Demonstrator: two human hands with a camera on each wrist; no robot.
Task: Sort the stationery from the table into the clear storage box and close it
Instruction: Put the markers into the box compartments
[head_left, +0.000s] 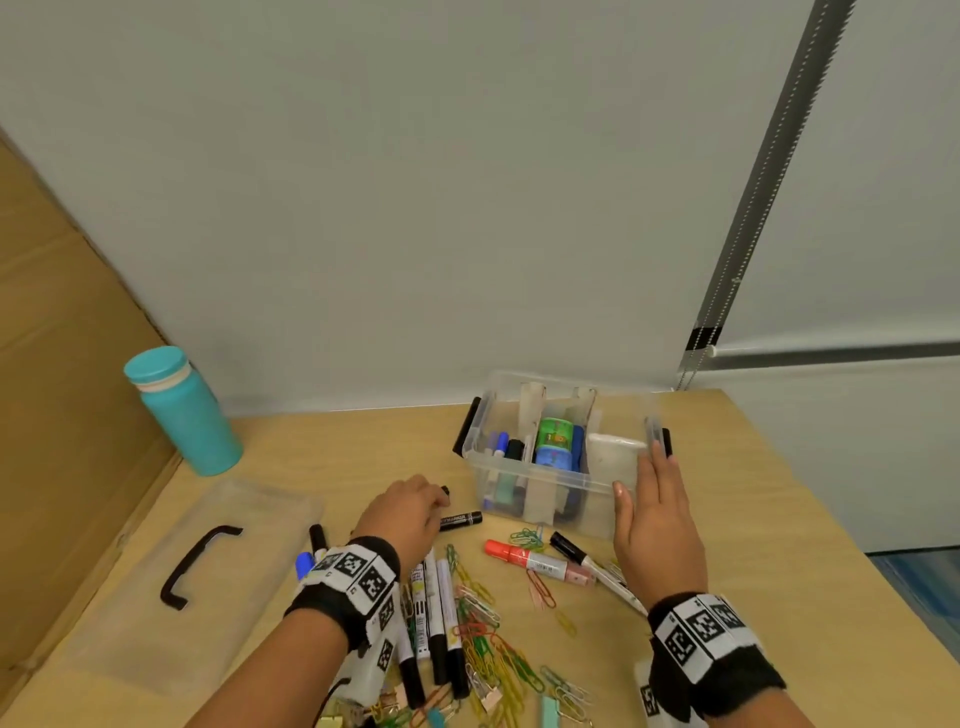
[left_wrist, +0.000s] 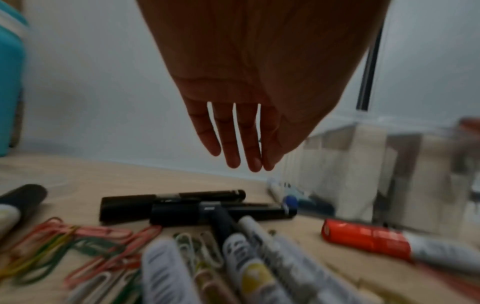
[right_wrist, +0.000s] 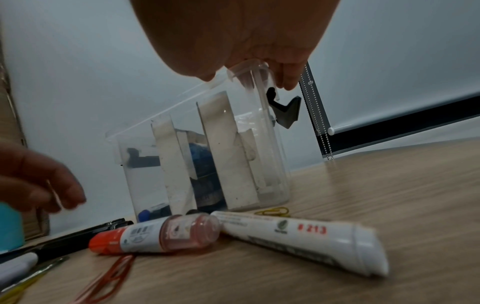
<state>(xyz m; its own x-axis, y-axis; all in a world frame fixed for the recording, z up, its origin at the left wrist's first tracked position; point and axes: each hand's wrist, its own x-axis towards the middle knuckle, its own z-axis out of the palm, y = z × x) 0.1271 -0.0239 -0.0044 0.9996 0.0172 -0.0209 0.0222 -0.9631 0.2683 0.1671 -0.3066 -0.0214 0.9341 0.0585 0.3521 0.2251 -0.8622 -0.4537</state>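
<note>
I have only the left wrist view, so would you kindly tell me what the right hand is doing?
Observer: The right hand holds the right end of the clear storage box, thumb on the near wall, fingers over the rim by the black latch.
Operator: Thank you. Where is the lid?
Observer: The clear lid lies flat on the table, left of the left hand, black handle up.
Operator: What is in the box already?
Observer: Blue-capped markers stand in its left compartment; a green-and-blue item sits in the middle one.
</note>
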